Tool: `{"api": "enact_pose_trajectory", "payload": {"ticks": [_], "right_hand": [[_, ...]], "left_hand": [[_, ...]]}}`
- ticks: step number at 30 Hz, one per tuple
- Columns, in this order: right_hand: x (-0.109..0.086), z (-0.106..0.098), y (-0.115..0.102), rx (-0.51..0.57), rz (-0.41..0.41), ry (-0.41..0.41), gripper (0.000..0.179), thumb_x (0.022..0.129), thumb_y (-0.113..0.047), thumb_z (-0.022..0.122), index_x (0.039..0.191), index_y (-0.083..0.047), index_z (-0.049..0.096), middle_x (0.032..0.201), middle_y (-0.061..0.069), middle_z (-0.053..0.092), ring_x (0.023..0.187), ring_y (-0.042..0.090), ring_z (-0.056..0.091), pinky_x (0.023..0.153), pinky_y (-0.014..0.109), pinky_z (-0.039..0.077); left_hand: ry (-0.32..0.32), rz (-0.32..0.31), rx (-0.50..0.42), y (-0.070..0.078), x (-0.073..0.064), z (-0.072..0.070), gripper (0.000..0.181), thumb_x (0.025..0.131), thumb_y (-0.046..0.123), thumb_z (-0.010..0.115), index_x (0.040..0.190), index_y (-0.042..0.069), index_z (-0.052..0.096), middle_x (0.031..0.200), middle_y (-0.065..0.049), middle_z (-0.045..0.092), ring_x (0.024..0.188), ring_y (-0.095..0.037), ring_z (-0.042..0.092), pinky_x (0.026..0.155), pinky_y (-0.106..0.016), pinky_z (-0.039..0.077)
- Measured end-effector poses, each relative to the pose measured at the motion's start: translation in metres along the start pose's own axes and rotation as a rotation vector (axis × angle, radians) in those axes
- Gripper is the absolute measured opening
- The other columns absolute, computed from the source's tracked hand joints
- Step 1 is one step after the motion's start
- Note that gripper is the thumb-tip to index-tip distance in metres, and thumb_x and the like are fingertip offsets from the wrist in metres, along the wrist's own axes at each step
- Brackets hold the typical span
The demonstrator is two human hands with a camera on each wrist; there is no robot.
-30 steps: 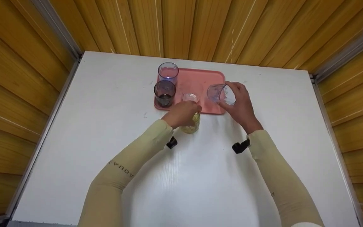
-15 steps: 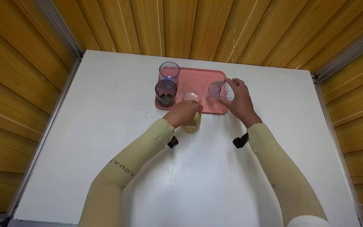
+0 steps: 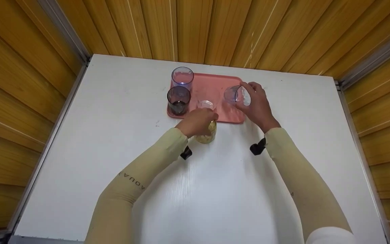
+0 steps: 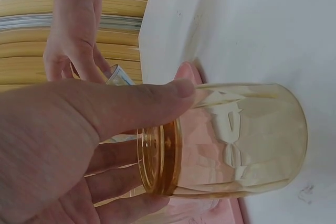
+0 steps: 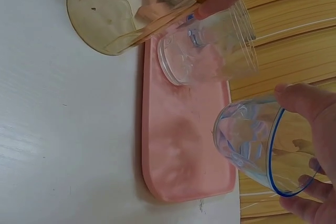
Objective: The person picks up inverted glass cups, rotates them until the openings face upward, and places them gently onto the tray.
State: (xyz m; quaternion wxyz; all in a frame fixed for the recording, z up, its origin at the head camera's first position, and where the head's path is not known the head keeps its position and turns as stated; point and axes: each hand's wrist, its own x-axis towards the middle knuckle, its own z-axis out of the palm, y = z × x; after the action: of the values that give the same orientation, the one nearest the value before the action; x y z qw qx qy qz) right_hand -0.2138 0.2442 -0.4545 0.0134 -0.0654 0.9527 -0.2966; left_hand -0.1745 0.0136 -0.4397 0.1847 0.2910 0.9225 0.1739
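Note:
My left hand (image 3: 197, 122) grips a yellow-tinted clear cup (image 4: 252, 140) near its rim, thumb on one side and fingers on the other. That cup is at the front edge of a pink tray (image 3: 215, 81). With thumb and fingers, my right hand (image 3: 258, 107) holds a clear cup with a blue rim (image 5: 247, 135) over the right part of the tray. A colourless clear cup (image 5: 184, 56) stands on the tray, partly behind my left hand in the head view. On the tray's left side stand a dark grey cup (image 3: 178, 101) and a blue-tinted cup (image 3: 182, 77).
The tray lies towards the back of a white table (image 3: 195, 203). Wooden slatted walls (image 3: 212, 30) surround the table at the back and both sides. A small black camera sits on each wrist.
My right hand has moved slightly away from me with the blue-rimmed cup, whose opening looks narrower from above. My left hand and the yellow cup have stayed almost still.

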Motion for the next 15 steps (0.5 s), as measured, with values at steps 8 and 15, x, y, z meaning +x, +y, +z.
{"api": "enact_pose_trajectory", "payload": {"ticks": [8, 15], "right_hand": [[0.008, 0.0, 0.0, 0.019, 0.014, -0.013, 0.076, 0.085, -0.025, 0.074, 0.149, -0.034, 0.033, 0.15, 0.01, 0.031, 0.139, 0.027, 0.031, 0.114, 0.048, 0.036], [0.013, 0.002, 0.0, 0.022, 0.003, -0.024, 0.078, 0.084, -0.024, 0.075, 0.15, -0.032, 0.033, 0.151, 0.012, 0.03, 0.14, 0.03, 0.03, 0.113, 0.049, 0.036]], "left_hand": [[-0.013, -0.016, -0.004, 0.001, -0.001, -0.002, 0.048, 0.075, 0.016, 0.083, 0.12, 0.017, 0.065, 0.116, -0.003, 0.067, 0.104, -0.021, 0.063, 0.095, -0.041, 0.053], [-0.013, -0.003, 0.022, 0.0, 0.0, -0.002, 0.05, 0.075, 0.017, 0.083, 0.122, 0.016, 0.065, 0.116, -0.003, 0.067, 0.104, -0.02, 0.063, 0.094, -0.04, 0.054]]}}
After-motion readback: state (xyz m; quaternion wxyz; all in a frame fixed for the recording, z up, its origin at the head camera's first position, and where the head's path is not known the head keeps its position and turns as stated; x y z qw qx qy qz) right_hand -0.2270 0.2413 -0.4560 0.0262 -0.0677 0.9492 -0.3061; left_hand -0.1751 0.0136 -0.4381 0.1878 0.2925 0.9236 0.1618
